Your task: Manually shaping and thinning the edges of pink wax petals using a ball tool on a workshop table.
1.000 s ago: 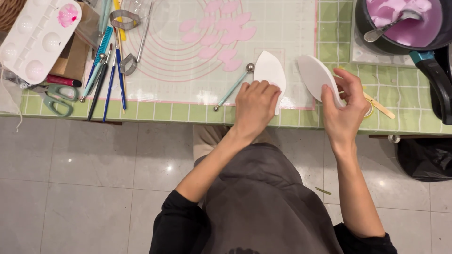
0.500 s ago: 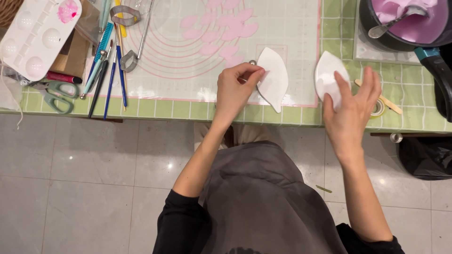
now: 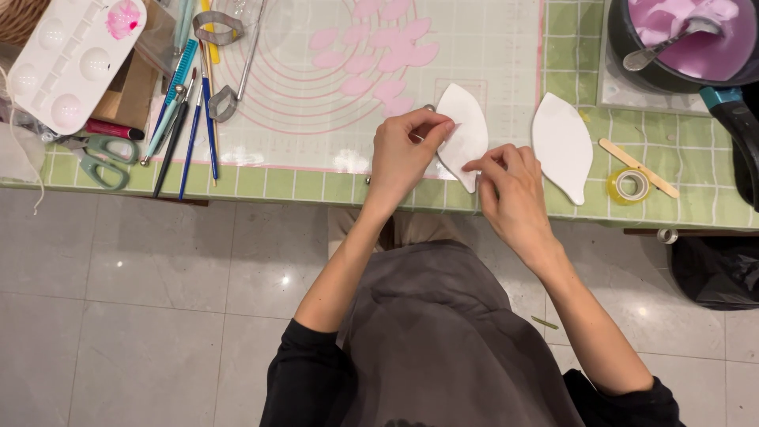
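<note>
- Green-checked table covering (image 3: 688, 207) ran along the top of the view, with grey floor tiles (image 3: 158, 316) below it, and the person stood at the table's front edge.
- At the centre, a white leaf-shaped piece (image 3: 466, 130) was held just above the translucent work mat (image 3: 316, 119), near the mat's lower right corner.
- Left hand (image 3: 403, 150) pinched that piece at its left edge, thumb and forefinger pressed together on it, the other fingers curled.
- Right hand (image 3: 510, 186) met the piece at its lower tip, forefinger and thumb closing on the point; the remaining fingers were loosely bent.
- Just to the right, a second white leaf-shaped piece (image 3: 563, 146) lay flat on the green covering, apart from both hands.
- Beyond that sat a roll of yellow tape (image 3: 629, 186) and a wooden stick (image 3: 639, 168) beside it.
- Up on the mat, small pink petal cut-outs (image 3: 387, 59) were spread in a cluster.
- Far right corner: a dark bowl of pink paste (image 3: 696, 39) with a spoon (image 3: 664, 46) resting in it.
- Over on the left: brushes and modelling tools (image 3: 190, 111), metal cutters (image 3: 217, 28), green-handled scissors (image 3: 99, 154) and a white paint palette (image 3: 75, 59) with a pink smear.
</note>
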